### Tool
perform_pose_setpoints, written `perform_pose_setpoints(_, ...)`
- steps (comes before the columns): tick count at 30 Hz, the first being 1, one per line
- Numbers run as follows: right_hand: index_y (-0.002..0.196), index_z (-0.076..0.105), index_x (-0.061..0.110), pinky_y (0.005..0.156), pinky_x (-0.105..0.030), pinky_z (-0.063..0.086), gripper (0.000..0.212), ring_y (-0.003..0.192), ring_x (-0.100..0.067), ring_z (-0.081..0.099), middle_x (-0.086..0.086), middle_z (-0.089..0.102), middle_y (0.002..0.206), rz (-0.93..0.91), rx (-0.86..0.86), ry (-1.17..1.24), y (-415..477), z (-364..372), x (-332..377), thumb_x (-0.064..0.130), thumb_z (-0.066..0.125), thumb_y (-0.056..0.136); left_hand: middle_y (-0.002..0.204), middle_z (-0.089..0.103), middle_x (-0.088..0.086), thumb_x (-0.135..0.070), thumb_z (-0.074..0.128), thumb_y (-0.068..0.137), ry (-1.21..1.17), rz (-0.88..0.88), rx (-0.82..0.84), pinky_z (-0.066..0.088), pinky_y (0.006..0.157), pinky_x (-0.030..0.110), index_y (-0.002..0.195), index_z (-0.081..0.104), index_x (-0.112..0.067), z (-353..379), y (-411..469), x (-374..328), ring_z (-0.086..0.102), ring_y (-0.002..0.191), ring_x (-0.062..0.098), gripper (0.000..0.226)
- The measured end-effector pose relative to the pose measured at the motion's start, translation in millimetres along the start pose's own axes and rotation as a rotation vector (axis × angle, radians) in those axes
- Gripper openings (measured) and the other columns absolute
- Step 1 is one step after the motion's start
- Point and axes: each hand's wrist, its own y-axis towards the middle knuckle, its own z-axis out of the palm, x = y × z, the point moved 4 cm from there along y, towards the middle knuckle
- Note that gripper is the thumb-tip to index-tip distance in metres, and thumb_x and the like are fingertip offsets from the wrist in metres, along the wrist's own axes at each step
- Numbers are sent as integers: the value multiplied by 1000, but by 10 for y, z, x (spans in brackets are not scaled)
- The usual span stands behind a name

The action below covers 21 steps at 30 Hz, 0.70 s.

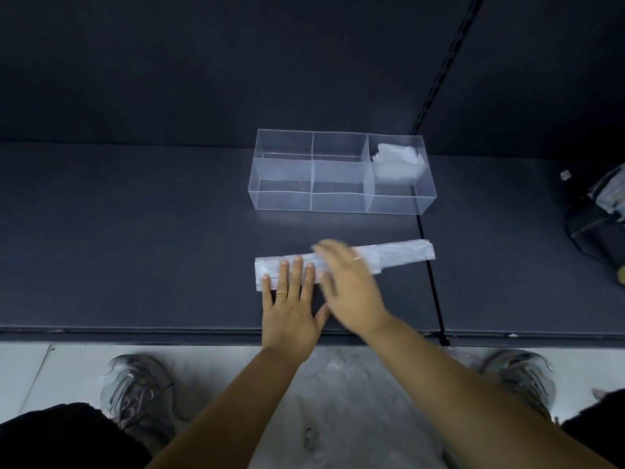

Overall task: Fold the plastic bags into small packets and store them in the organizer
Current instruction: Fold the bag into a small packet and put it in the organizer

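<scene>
Grip status: left hand (291, 309) lies flat with straight fingers, pressing the left end of the translucent white plastic bag (399, 253), which is folded into a long strip. Right hand (351, 289), motion-blurred, holds straight fingers over the strip's middle; contact cannot be told. The strip lies on the dark grey shelf (135, 231), on the near side of the clear plastic compartment organizer (284, 198), whose right-end compartment holds one white folded packet (397, 160).

Shop, prob.; dark retail shelf (135, 231) w/ slotted upright (443, 72).
</scene>
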Motion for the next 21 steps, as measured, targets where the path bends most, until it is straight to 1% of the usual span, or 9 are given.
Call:
perform_pose_setpoints(2,150,26,16,120,-27,0,50,147,-12,11,-1,22,159,-52,245,-34,-96,280,31,28,33,103,156,-28,6,-52,-11,87,2,-2,8,-11,114,56,144,-27,-16,1,2,6,-32,139,29,69)
perform_pose_setpoints(4,153,7,19,119,-29,-11,56,146,-6,-11,5,0,161,-6,310,-165,-135,347,-209,41,21,103,155,-28,4,-57,-13,86,-20,-17,-5,-12,114,57,145,-26,-19,-14,5,14,-28,142,30,72)
perform_pose_setpoints(6,153,-2,20,118,-32,-14,64,144,-6,-18,9,-13,158,51,308,-261,-148,255,-520,50,15,99,155,-27,2,-63,-17,82,-37,-21,-22,-13,114,57,146,-22,-21,-27,0,11,-22,144,32,77)
perform_pose_setpoints(8,152,-5,20,117,-31,-15,69,143,-5,-20,10,-17,155,110,287,-318,-152,83,-829,55,12,96,157,-21,2,-65,-17,82,-32,-18,-40,-12,114,57,148,-18,-22,-34,-2,8,-18,145,33,79)
perform_pose_setpoints(13,153,5,15,117,-28,-10,59,147,-9,-6,3,-3,161,212,257,-337,-95,-315,-1397,39,25,103,160,-16,2,-65,-18,81,-26,-20,-70,-9,115,57,147,-21,-23,-11,12,20,-18,145,32,78)
perform_pose_setpoints(16,149,30,15,116,-33,8,51,144,-19,18,0,23,157,265,138,-226,25,-509,-1483,26,43,101,160,-14,3,-66,-18,83,-26,-23,-74,-11,115,56,147,-21,-23,0,11,31,-16,145,32,77)
perform_pose_setpoints(18,135,47,17,105,-37,23,41,130,-25,36,-3,46,137,311,97,-237,133,-604,-1477,25,53,96,160,-14,3,-66,-19,83,-12,-23,-67,-11,114,56,146,-22,-23,-6,5,29,-16,145,32,77)
perform_pose_setpoints(20,119,53,20,92,-35,26,26,111,-23,49,0,63,105,358,174,-299,222,-661,-1456,28,55,94,159,-17,3,-66,-22,82,1,-23,-53,-11,114,57,144,-26,-23,-13,7,28,-16,145,33,76)
perform_pose_setpoints(21,108,54,22,90,-34,26,15,101,-21,55,3,66,88,387,225,-305,239,-683,-1456,29,54,95,159,-19,2,-66,-22,81,2,-22,-52,-11,114,57,143,-28,-23,-5,8,36,-16,145,33,76)
